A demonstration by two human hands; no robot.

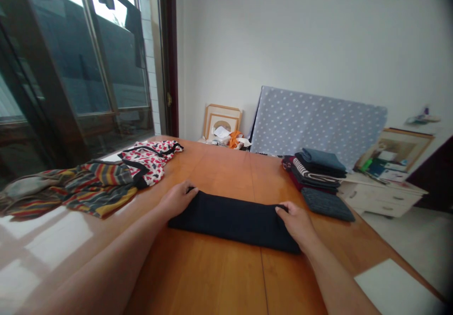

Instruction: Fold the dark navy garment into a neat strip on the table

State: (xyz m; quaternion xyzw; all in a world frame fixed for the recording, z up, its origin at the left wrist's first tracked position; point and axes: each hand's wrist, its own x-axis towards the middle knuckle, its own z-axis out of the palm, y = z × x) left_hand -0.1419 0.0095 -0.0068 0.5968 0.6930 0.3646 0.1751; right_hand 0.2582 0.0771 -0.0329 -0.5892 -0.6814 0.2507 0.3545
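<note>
Hands grip a folded black garment [233, 220] lying across the middle of the wooden table [212, 277]: left hand [176, 200] closed over its left end, right hand [296, 222] over its right end. Striped clothes [95, 187] lie far left; a stack of folded clothes [318, 171] sits far right.

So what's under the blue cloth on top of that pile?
Under the folded blue cloth sit a striped piece and dark red ones, all on the table. Only their edges show; the rest is covered.
</note>
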